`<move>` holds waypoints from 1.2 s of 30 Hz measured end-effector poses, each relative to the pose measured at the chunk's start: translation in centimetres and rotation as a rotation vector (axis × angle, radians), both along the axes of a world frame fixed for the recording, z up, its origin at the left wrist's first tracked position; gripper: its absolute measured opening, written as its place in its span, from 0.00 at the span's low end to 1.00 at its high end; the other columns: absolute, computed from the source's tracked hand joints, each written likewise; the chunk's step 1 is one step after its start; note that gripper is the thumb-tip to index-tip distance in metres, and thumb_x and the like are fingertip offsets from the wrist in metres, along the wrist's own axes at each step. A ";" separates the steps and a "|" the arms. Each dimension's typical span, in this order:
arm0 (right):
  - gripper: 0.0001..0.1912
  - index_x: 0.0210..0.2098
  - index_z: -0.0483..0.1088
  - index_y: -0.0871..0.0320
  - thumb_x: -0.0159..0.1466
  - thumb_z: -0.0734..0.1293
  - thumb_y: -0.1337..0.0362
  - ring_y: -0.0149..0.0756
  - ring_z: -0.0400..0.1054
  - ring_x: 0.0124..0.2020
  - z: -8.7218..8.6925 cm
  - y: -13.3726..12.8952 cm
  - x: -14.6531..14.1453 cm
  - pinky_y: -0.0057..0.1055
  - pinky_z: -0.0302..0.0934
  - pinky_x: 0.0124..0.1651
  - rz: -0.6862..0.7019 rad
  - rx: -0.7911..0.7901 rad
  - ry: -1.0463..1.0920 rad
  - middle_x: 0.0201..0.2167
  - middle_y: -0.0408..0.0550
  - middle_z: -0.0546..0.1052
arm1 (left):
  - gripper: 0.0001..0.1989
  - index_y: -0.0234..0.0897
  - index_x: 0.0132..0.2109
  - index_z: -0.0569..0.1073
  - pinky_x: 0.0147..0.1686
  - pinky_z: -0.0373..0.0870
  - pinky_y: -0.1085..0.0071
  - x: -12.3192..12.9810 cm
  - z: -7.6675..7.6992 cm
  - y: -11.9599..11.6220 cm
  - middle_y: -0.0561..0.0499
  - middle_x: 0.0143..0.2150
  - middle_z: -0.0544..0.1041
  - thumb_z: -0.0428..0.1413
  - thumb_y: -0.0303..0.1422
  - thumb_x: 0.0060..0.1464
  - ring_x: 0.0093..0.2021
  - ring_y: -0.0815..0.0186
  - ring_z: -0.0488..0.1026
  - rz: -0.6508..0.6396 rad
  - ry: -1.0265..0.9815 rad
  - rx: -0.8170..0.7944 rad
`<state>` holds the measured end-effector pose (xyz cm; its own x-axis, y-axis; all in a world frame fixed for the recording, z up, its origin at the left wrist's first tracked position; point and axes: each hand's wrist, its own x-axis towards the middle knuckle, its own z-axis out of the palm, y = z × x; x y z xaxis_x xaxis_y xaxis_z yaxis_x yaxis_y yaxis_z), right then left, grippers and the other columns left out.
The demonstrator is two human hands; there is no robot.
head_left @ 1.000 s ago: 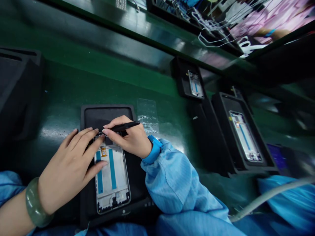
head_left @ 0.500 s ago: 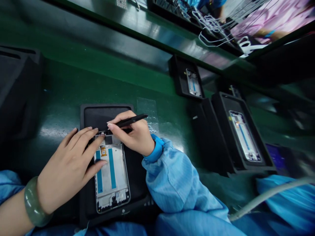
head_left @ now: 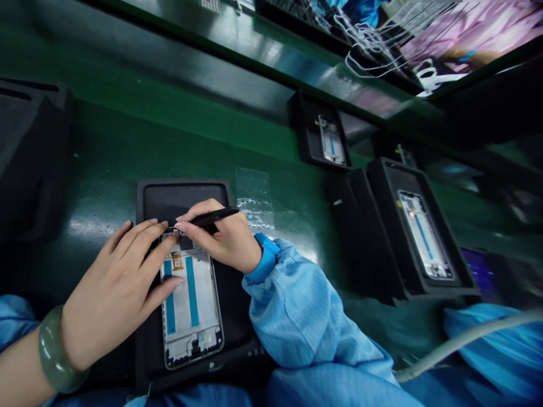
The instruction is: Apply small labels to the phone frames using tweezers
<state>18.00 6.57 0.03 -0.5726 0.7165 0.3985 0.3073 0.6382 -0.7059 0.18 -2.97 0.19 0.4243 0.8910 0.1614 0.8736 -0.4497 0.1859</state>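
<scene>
A phone display frame [head_left: 192, 316] lies face down in a black tray [head_left: 182, 192], showing a white back with blue strips and a small orange-and-gold label. My left hand [head_left: 119, 288] rests spread on its upper part, fingertips near the top edge and thumb on the white surface. My right hand [head_left: 224, 237] grips a slim black pen-shaped tool [head_left: 214, 217], its tip at the frame's top edge beside my left fingertips. The tip's contact point is hidden by my fingers.
A clear plastic sheet [head_left: 254, 198] lies on the green bench [head_left: 106, 169] beyond the tray. Two more black trays holding phone frames [head_left: 424, 234] [head_left: 328, 138] stand to the right. A black foam block [head_left: 29, 158] stands left. White cables [head_left: 369, 42] hang at the top right.
My right hand has dropped slightly since the middle frame, returning near its earlier position, with the tool lower. My left hand stays on the frame.
</scene>
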 end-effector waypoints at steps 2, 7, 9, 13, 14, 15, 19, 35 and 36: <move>0.08 0.36 0.69 0.59 0.63 0.66 0.60 0.29 0.74 0.34 -0.1 0.0 0.1 0.24 0.67 0.38 0.046 -0.006 0.016 0.33 0.44 0.77 | 0.28 0.32 0.59 0.62 0.56 0.60 0.47 0.0 0.0 0.0 0.37 0.56 0.66 0.46 0.46 0.60 0.57 0.49 0.62 0.003 0.012 0.005; 0.06 0.37 0.68 0.59 0.64 0.65 0.62 0.31 0.75 0.38 -0.5 0.1 0.3 0.26 0.68 0.41 0.148 -0.003 0.041 0.35 0.45 0.78 | 0.25 0.31 0.57 0.64 0.56 0.60 0.48 0.0 -0.1 0.0 0.37 0.57 0.66 0.46 0.45 0.60 0.57 0.49 0.62 -0.004 0.010 0.016; 0.05 0.37 0.68 0.59 0.64 0.65 0.63 0.31 0.75 0.39 -0.5 0.1 0.4 0.27 0.68 0.42 0.180 0.015 0.048 0.35 0.46 0.79 | 0.25 0.31 0.56 0.65 0.56 0.60 0.48 0.0 -0.1 0.0 0.37 0.56 0.66 0.46 0.45 0.60 0.57 0.49 0.62 -0.007 0.008 0.020; 0.04 0.37 0.68 0.59 0.64 0.65 0.64 0.32 0.75 0.39 -0.5 0.2 0.4 0.27 0.69 0.41 0.209 0.026 0.049 0.35 0.46 0.79 | 0.25 0.30 0.56 0.65 0.56 0.61 0.48 0.0 -0.1 0.1 0.37 0.56 0.66 0.46 0.46 0.60 0.57 0.49 0.62 -0.009 0.008 0.023; 0.04 0.37 0.68 0.59 0.64 0.65 0.64 0.32 0.75 0.38 -0.5 0.2 0.4 0.27 0.69 0.40 0.208 0.025 0.049 0.35 0.46 0.79 | 0.26 0.30 0.56 0.65 0.56 0.61 0.48 0.0 -0.1 0.1 0.37 0.56 0.66 0.46 0.46 0.60 0.57 0.49 0.62 -0.009 0.009 0.023; 0.04 0.37 0.68 0.59 0.64 0.65 0.64 0.32 0.75 0.38 -0.5 0.2 0.4 0.27 0.69 0.40 0.202 0.024 0.051 0.35 0.46 0.79 | 0.26 0.30 0.56 0.65 0.56 0.61 0.48 0.0 -0.1 0.1 0.37 0.56 0.66 0.46 0.46 0.60 0.57 0.49 0.62 -0.009 0.010 0.025; 0.06 0.37 0.68 0.59 0.62 0.68 0.64 0.33 0.75 0.37 -0.6 0.2 0.3 0.28 0.69 0.40 0.169 0.017 0.071 0.34 0.46 0.79 | 0.26 0.30 0.57 0.65 0.56 0.61 0.48 0.1 -0.1 0.1 0.36 0.57 0.66 0.46 0.45 0.60 0.58 0.49 0.62 -0.009 0.018 0.033; 0.07 0.36 0.70 0.58 0.61 0.69 0.61 0.29 0.73 0.34 -0.3 0.2 0.3 0.25 0.67 0.37 -0.020 -0.032 0.064 0.33 0.43 0.77 | 0.27 0.31 0.58 0.63 0.56 0.61 0.47 0.0 0.0 0.0 0.37 0.55 0.66 0.46 0.45 0.60 0.57 0.49 0.62 -0.005 0.007 0.017; 0.08 0.36 0.70 0.58 0.61 0.68 0.60 0.29 0.73 0.34 -0.2 0.2 0.3 0.25 0.66 0.37 -0.026 -0.033 0.058 0.33 0.43 0.77 | 0.26 0.31 0.58 0.63 0.56 0.60 0.48 0.0 0.0 0.0 0.37 0.55 0.66 0.46 0.45 0.60 0.57 0.49 0.62 -0.003 0.008 0.016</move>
<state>18.25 6.77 -0.21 -0.5303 0.7439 0.4067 0.2811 0.6068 -0.7435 0.23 -2.98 0.15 0.4287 0.8869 0.1720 0.8735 -0.4555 0.1714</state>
